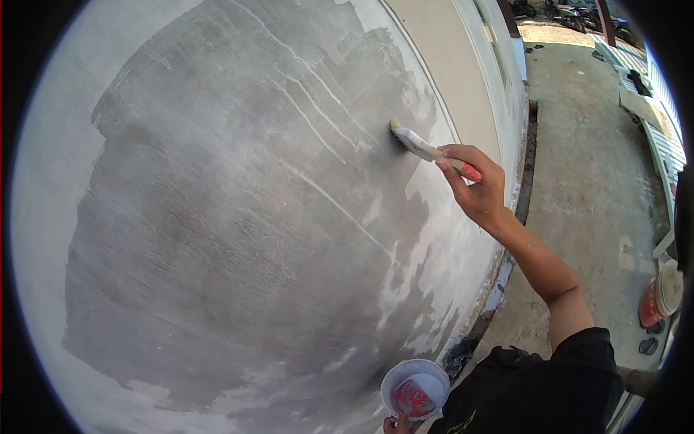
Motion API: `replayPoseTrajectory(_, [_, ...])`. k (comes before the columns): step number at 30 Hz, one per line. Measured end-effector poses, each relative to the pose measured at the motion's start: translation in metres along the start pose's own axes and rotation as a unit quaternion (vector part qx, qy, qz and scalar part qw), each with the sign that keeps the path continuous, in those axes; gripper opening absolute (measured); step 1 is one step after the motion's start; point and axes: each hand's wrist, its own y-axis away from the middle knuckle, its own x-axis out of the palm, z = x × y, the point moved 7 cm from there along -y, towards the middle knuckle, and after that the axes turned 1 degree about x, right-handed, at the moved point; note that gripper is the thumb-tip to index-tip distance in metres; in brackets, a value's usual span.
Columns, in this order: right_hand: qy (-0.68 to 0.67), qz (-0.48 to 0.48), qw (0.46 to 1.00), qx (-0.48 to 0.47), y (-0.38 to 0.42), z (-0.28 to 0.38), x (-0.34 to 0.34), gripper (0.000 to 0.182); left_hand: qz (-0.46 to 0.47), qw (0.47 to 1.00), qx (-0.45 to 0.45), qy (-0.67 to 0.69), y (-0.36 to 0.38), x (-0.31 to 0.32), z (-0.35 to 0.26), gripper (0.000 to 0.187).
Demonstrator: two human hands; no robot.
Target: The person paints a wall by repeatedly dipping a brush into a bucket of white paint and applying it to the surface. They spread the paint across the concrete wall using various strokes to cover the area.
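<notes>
My right hand is closed around the handle of a paintbrush with a red handle end. The brush's bristles meet the wall, or come very close to it, on a grey patch. Pale drip lines run across that grey area, and lighter paint surrounds it. Low in the view, my left hand grips the rim of a small white tub, with only some fingers showing. Whitish liquid and a red patch are visible inside the tub.
A beige framed panel borders the grey patch. Along the wall's foot runs a narrow gutter beside the concrete walkway. A red bucket stands at the right near dark sandals. Motorcycles are parked far back.
</notes>
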Motion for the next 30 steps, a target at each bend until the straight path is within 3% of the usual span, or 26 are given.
replayPoseTrajectory(1, [-0.021, 0.029, 0.999, -0.020, 0.012, 0.020, -0.001, 0.020, 0.022, 0.997, 0.056, -0.058, 0.000, 0.003, -0.013, 0.026])
replayPoseTrajectory(2, [-0.061, 0.054, 0.996, -0.028, 0.021, 0.038, -0.003, 0.022, 0.013, 0.995, -0.057, 0.084, -0.008, 0.003, -0.004, 0.028])
replayPoseTrajectory(3, [-0.089, 0.081, 0.992, -0.024, 0.034, 0.048, -0.005, 0.022, -0.028, 0.960, -0.163, 0.225, -0.012, 0.003, 0.004, 0.030])
replayPoseTrajectory(7, [-0.269, 0.228, 0.928, 0.121, 0.075, 0.042, 0.007, 0.021, 0.039, 0.965, -0.117, 0.230, -0.028, 0.003, 0.023, 0.026])
replayPoseTrajectory(9, [-0.275, 0.203, 0.927, 0.156, 0.079, 0.017, 0.007, 0.017, 0.048, 0.966, -0.115, 0.229, -0.026, 0.004, 0.019, 0.022])
replayPoseTrajectory(11, [-0.277, 0.175, 0.915, 0.235, 0.081, -0.024, 0.006, 0.016, 0.033, 0.959, -0.134, 0.247, -0.007, 0.021, -0.039, 0.019])
replayPoseTrajectory(15, [-0.251, 0.066, 0.914, 0.313, 0.058, -0.107, -0.014, 0.020, 0.012, 0.976, -0.092, 0.199, -0.018, 0.001, 0.016, 0.022])
replayPoseTrajectory(17, [-0.205, 0.013, 0.928, 0.311, 0.041, -0.141, -0.030, 0.023, 0.015, 0.994, -0.029, 0.100, -0.026, -0.010, 0.047, 0.025])
replayPoseTrajectory(21, [-0.090, -0.094, 0.955, 0.265, 0.022, -0.188, -0.051, 0.028, 0.008, 0.969, -0.104, 0.222, -0.015, -0.010, 0.036, 0.029])
replayPoseTrajectory(23, [-0.026, -0.091, 0.959, 0.266, 0.022, -0.173, -0.047, 0.024, 0.016, 0.974, -0.100, 0.203, -0.026, -0.020, 0.056, 0.029])
replayPoseTrajectory(26, [0.046, -0.036, 0.983, 0.174, 0.036, -0.116, -0.025, 0.019, 0.040, 0.959, -0.130, 0.250, -0.025, -0.017, 0.043, 0.024])
replayPoseTrajectory(29, [-0.018, 0.007, 0.992, 0.123, 0.066, -0.042, -0.017, 0.019, 0.027, 0.982, -0.134, 0.131, 0.002, 0.007, -0.047, 0.020])
replayPoseTrajectory(30, [-0.060, 0.038, 0.985, 0.156, 0.079, -0.020, -0.017, 0.018, 0.047, 0.977, -0.128, 0.162, -0.005, 0.004, -0.030, 0.019])
